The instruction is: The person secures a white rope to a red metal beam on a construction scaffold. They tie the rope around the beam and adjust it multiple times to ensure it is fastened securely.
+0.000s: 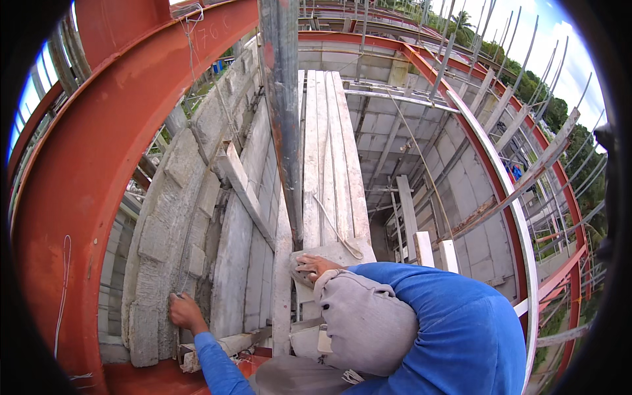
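Note:
A rough grey concrete wall piece point(161, 263) with mortar lumps stands on the left. At its lower part, my left hand point(187, 313) is closed, fingertips near the surface. A small thin item may be in them, too small to name. My right hand point(317, 265) lies with fingers stretched out on a short pale board point(352, 251) at the near end of long planks. A rounded form in grey cloth point(368, 319) hides my right wrist; I cannot tell what it is. Both sleeves are blue.
Long pale planks point(336, 158) run away from me. A grey steel post point(282, 118) rises beside them. A curved red steel beam point(72, 230) stands at left. Right of the planks is a deep opening lined with block walls point(474, 204). Rebar point(526, 52) sticks up behind.

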{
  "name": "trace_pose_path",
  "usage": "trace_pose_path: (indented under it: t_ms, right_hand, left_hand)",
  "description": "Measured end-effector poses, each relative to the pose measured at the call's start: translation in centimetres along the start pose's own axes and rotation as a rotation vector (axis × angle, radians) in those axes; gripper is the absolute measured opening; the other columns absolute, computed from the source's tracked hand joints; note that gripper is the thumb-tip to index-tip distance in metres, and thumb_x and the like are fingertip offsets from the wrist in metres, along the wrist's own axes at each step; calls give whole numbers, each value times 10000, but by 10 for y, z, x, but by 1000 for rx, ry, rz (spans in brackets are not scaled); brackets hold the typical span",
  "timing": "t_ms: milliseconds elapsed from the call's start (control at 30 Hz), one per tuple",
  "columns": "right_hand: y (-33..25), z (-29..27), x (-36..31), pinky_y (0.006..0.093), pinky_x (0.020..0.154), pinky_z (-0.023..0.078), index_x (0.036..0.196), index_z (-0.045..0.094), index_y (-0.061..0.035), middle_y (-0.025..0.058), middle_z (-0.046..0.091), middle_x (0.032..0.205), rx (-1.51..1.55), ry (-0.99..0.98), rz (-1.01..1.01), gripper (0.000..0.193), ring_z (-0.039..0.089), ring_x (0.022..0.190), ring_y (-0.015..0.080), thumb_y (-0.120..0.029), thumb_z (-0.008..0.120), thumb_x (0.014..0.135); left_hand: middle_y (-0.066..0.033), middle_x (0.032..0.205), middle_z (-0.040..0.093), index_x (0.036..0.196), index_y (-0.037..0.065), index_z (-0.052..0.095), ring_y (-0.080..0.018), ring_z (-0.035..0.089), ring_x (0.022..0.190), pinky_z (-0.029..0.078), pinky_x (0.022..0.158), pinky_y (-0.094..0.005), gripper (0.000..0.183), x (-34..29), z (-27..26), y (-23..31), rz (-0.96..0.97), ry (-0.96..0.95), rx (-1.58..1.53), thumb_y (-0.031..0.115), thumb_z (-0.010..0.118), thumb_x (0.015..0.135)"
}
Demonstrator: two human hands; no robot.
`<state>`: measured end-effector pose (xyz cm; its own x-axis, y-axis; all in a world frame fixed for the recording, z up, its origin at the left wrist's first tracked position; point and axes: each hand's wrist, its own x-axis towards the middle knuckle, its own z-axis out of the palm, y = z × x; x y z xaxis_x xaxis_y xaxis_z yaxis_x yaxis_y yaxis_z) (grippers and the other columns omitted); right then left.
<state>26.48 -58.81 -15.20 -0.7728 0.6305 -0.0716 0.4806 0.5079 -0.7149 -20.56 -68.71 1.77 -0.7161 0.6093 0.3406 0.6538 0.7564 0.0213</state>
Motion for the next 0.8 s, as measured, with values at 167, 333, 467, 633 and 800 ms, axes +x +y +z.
trace_pose_path:
  t_ms: [167,333,467,633,800]
  right_hand:
    - [0,-11,5,532,1324,181,1589,533,-132,159,272,1766,30,10,2,667,170,1648,378,-293,578,943]
    - [3,-10,3,528,1323,186,1586,534,-129,156,267,1769,-22,9,-13,651,170,1648,373,-269,584,953]
    - [-3,-14,4,522,1322,194,1586,530,-120,157,261,1770,0,-13,7,645,170,1648,377,-274,591,963]
    - [-4,-16,1,520,1323,192,1584,529,-110,159,259,1770,-12,-6,4,648,171,1647,381,-278,587,960]
    - [-9,-18,0,519,1329,180,1587,524,-112,155,257,1771,-26,-9,10,660,171,1647,378,-267,572,947]
  left_hand:
    - [-211,969,785,1105,35,763,-406,773,860,611,766,-507,362,5,6,2,-3,16,-28,359,713,951]
    - [-212,984,785,1099,29,762,-409,773,870,610,768,-507,361,4,2,7,-4,-11,-34,357,712,955]
    - [-212,990,785,1094,34,762,-412,772,874,608,767,-509,354,4,-2,6,-19,-36,-24,358,706,962]
    - [-213,994,784,1097,41,761,-415,771,878,605,766,-515,348,4,-1,7,-15,-35,-38,358,706,964]
    - [-208,992,784,1086,40,756,-421,769,879,603,770,-519,344,4,1,7,-12,-38,-39,357,709,962]
